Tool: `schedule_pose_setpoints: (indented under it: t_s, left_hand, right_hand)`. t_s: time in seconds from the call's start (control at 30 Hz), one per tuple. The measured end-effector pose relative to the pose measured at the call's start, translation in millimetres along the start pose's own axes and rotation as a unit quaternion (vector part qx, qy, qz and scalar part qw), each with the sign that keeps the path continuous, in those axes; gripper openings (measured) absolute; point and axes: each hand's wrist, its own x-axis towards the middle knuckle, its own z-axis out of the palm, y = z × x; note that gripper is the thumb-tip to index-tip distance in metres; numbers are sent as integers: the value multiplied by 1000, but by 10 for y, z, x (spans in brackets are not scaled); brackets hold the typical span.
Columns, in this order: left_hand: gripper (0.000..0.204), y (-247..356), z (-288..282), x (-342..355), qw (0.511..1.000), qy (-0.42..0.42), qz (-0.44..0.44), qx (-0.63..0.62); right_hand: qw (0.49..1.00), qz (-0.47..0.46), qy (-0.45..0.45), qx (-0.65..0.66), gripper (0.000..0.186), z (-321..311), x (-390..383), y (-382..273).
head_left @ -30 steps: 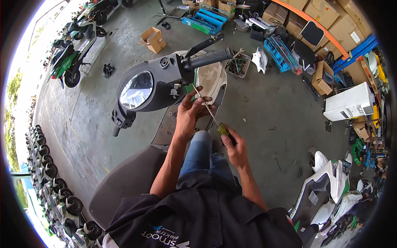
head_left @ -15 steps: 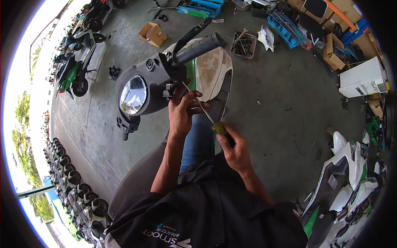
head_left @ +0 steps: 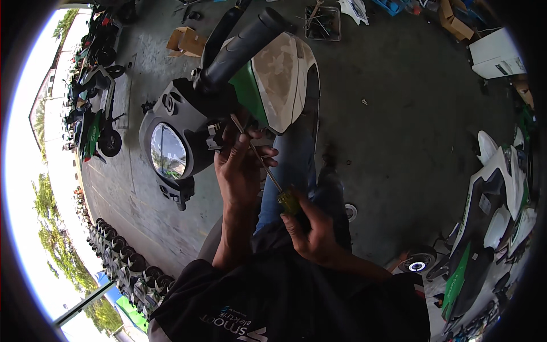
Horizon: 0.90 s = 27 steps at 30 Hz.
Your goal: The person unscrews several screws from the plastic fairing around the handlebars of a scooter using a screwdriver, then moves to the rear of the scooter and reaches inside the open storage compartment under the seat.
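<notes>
Here, in the head view, the right hand [head_left: 312,231] grips the yellow-green handle of a screwdriver [head_left: 272,178], its shaft slanting up to the scooter's headlight housing [head_left: 179,139]. The left hand [head_left: 240,165] is half closed around the shaft near the tip, fingers touching the housing just below the black handlebar grip [head_left: 242,48]. A green-and-white panel [head_left: 279,74] sits just beside it, above the concrete floor [head_left: 410,125].
</notes>
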Motion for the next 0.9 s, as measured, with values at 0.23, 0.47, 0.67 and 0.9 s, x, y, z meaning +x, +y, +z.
schedule_pose_setpoints:
  t_s: [0.23,0.47,0.67,0.9]
  left_hand:
    - [50,117,91,74,999,-14,-33,8]
    - [43,31,213,75,999,12,-3,-35]
    - [36,-86,152,114,980,-50,-39,-186]
    - [17,-124,175,132,970,-32,-83,-227]
  right_hand:
    - [998,64,-2,28,53,-35,62,-288]
    - [998,48,0,31,50,-58,68,-155]
    - [997,52,20,55,50,25,52,-153]
    - [986,-68,153,14,60,-111,-2,-73]
